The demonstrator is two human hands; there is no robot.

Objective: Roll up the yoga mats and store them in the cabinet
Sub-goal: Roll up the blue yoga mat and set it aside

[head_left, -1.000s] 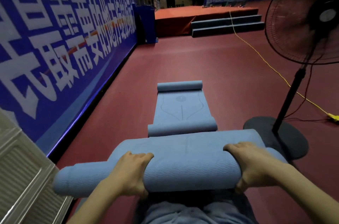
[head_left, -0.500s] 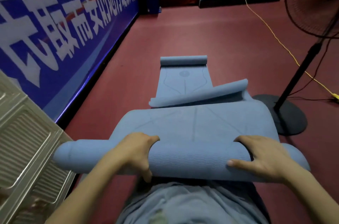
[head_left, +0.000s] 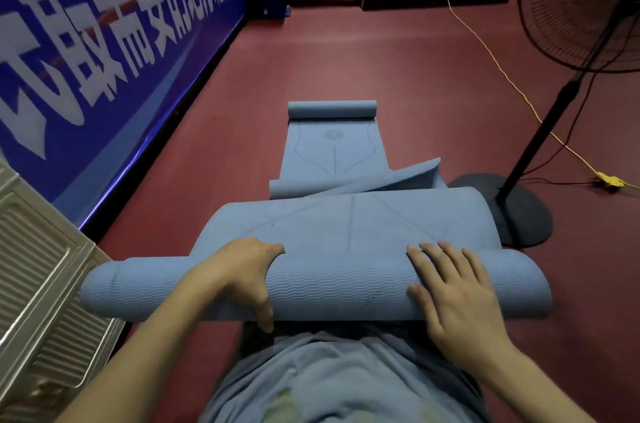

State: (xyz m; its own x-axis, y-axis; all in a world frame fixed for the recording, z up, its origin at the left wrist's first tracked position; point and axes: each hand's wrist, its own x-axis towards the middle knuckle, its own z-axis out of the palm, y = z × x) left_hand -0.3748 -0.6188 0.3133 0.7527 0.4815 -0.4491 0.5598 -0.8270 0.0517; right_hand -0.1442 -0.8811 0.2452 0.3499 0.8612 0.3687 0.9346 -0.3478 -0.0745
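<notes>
Head view, near mat: blue yoga mat (head_left: pixel 346 287) held across the lap as a thick roll, wavy underside outward; a loose flap with printed lines runs forward off the roll, not yet wound in.
Head view, left hand: left hand (head_left: pixel 247 279) grips the roll, fingers curled over the far side, thumb hooked down the near side.
Head view, right hand: right hand (head_left: pixel 450 294) lies flat on the roll, fingers straight and spread, pressing down; it clasps nothing.
Head view, second mat: further mat (head_left: pixel 332 149) lies on the red floor (head_left: pixel 398 59) ahead, curled at both ends, flat in the middle; its near curl touches the flap of the near mat.
Head view, surroundings: blue banner (head_left: pixel 114 35) along the left; pale ribbed panel (head_left: pixel 41 284) at lower left, possibly a cabinet, cannot tell; standing fan (head_left: pixel 540 132) on the right, its base just beside the near mat; yellow cable (head_left: pixel 485 52) across the floor.
Progress: judged early. Near mat mostly rolled, tail left to wind. Second mat barely begun. Nothing stored in any cabinet yet.
</notes>
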